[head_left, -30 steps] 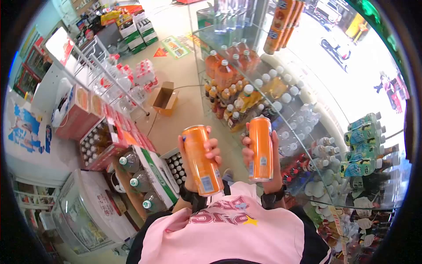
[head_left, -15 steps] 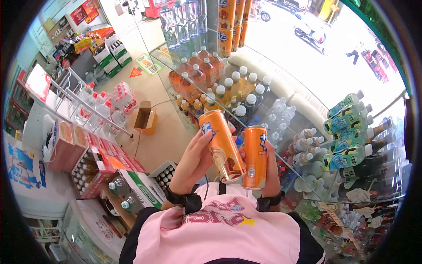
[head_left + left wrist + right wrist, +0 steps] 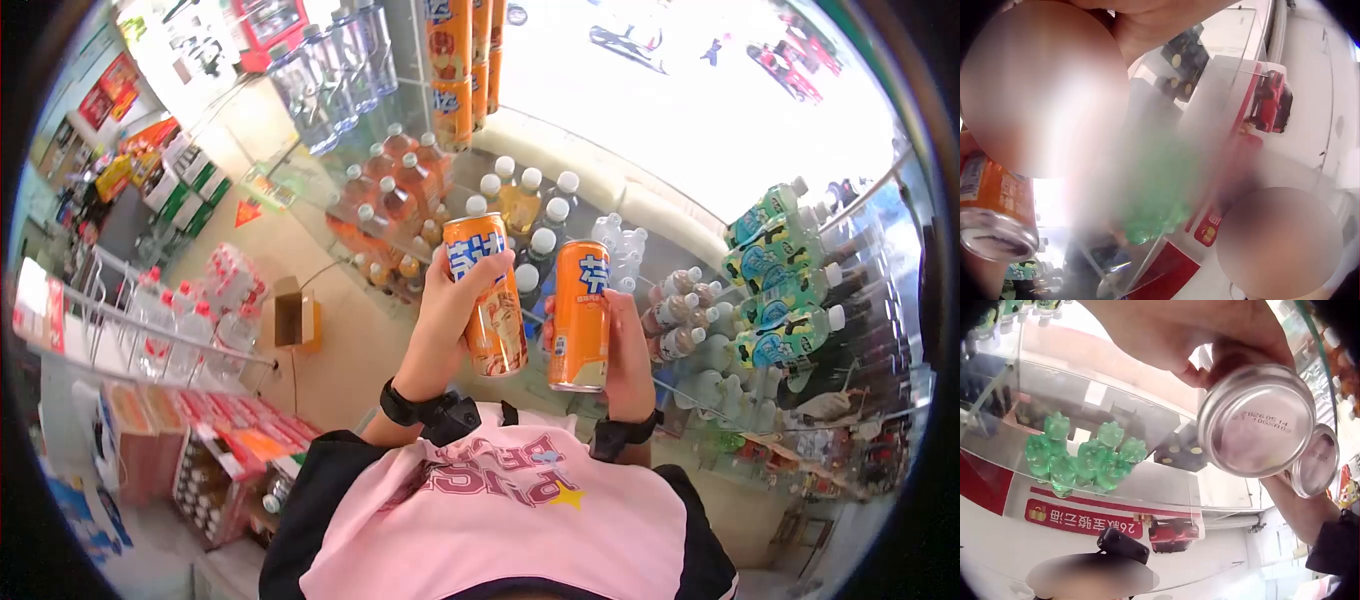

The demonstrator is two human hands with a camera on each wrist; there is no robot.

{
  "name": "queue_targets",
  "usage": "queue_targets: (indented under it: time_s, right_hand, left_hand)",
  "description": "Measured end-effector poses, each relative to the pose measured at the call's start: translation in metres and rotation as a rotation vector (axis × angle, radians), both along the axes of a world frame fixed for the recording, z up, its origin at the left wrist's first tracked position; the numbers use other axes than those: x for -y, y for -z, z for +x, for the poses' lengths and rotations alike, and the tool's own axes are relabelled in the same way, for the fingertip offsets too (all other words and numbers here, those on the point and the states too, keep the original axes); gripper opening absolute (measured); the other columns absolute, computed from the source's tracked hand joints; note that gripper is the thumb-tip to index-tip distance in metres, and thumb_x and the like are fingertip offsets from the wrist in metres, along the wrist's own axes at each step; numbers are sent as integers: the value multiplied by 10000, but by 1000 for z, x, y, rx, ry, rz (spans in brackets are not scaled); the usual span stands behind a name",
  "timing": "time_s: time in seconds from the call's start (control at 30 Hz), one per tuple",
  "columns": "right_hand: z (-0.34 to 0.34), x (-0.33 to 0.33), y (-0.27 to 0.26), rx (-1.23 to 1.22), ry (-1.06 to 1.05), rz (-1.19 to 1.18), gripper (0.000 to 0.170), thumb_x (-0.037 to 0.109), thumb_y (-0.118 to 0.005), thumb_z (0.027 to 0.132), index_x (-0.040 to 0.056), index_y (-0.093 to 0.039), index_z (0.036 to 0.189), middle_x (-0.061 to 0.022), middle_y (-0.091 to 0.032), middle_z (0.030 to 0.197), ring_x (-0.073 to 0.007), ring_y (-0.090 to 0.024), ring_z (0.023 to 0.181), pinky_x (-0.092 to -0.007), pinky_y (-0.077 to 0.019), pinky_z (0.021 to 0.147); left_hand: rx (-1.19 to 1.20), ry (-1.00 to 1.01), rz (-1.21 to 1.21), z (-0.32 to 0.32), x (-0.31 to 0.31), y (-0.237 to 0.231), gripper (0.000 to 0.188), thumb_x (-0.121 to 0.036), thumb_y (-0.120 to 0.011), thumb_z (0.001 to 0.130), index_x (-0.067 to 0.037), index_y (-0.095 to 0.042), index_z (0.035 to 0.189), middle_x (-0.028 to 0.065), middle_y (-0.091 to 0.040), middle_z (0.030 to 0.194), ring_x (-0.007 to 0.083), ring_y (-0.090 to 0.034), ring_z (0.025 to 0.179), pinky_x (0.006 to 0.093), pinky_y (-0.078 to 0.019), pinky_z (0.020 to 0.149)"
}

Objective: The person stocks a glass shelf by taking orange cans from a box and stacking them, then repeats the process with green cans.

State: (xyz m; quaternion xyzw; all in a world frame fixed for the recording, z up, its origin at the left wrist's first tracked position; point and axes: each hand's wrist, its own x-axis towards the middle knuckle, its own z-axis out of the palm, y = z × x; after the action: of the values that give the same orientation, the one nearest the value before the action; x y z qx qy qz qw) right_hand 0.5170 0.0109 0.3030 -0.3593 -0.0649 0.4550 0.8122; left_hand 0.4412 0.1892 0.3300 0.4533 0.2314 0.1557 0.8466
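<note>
Both orange cans (image 3: 495,335) have turned, showing blue lettering (image 3: 593,274).

Pink top (image 3: 500,548), black sleeves (image 3: 310,500); yellow star (image 3: 567,497), apparently maroon lettering (image 3: 541,489); black wrist straps (image 3: 627,433).

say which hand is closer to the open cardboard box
Left. The left hand, gripping an orange can, is right of the box in the head view; the right hand, holding a second can, is farther right.

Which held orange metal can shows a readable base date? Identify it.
The orange metal can in the right hand; the can in the left hand has illegible base markings.
</note>
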Motion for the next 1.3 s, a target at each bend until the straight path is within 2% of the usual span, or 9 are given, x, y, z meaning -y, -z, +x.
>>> queue_targets:
  time_s: [0.17, 0.43, 0.5, 0.57, 0.6, 0.77, 1.0, 1.17, 1.3]
  right_hand:
    - [-2, -40, -14, 69, 195, -56, 470, 371, -457, 875, -20, -512, 1130, -139, -606, 1014, -255, -629, 838, -382, -514, 763]
    - [7, -107, -25, 137, 426, -79, 477, 381, -490, 903, -35, -512, 1135, -136, -620, 959, -228, -635, 836, -347, -533, 719]
    - [14, -120, -27, 112, 476, -34, 413, 306, -550, 895, -26, -517, 1140, -108, -627, 956, -195, -637, 822, -322, -531, 721]
    - [18, -137, -25, 321, 722, -83, 359, 231, -603, 872, -6, -526, 1130, -73, -630, 943, -138, -628, 804, -282, -518, 709]
    - [24, -136, -22, 382, 710, -125, 358, 172, -665, 828, 12, -527, 1116, -36, -627, 929, -82, -609, 794, -227, -493, 672]
    - [24, -159, -64, 669, 835, -303, 403, 145, -718, 782, 18, -515, 1106, -20, -625, 889, -38, -579, 699, -176, -449, 558]
    - [41, -190, -85, 709, 765, -295, 435, 141, -720, 780, 8, -472, 1113, -37, -604, 870, -47, -559, 591, -188, -453, 489]
    - [52, -217, -84, 816, 893, -158, 466, 113, -710, 790, 14, -418, 1139, -60, -591, 953, -79, -594, 721, -202, -480, 557]
    - [65, -240, -89, 889, 952, 29, 470, 94, -701, 796, 22, -399, 1149, -57, -579, 996, -81, -590, 868, -216, -506, 655]
  left_hand:
    - [56, 127, 33, 33, -44, -11, 381, -179, -735, 749, -75, -534, 1056, 1, -591, 879, 96, -599, 770, 258, -501, 677]
    - [269, 186, 406, 74, -115, 0, 391, -98, -753, 726, -20, -521, 1032, 29, -592, 906, 72, -576, 774, 209, -484, 667]
    - [305, 130, 583, 83, -131, -2, 416, -95, -771, 706, -17, -498, 1009, 36, -589, 898, 78, -576, 772, 211, -485, 656]
    - [334, 173, 620, 91, -143, 2, 449, -98, -791, 684, -13, -476, 993, 45, -582, 893, 87, -570, 777, 223, -484, 675]
    - [351, 176, 662, 92, -148, 4, 459, -102, -797, 678, -13, -476, 993, 50, -579, 899, 96, -568, 788, 232, -482, 689]
    - [424, 71, 979, 104, -167, 26, 502, -117, -824, 641, -21, -461, 974, 64, -541, 918, 128, -548, 833, 262, -475, 720]
    - [417, 118, 840, 111, -184, 22, 523, -96, -830, 626, -22, -468, 996, 65, -525, 937, 141, -550, 849, 277, -497, 708]
    - [505, 187, 722, 123, -195, 28, 535, -72, -823, 608, -20, -473, 1009, 74, -521, 965, 148, -549, 873, 296, -493, 745]
    - [512, 163, 825, 137, -201, 39, 548, -108, -816, 615, 4, -466, 1021, 114, -504, 947, 236, -533, 885, 339, -446, 812]
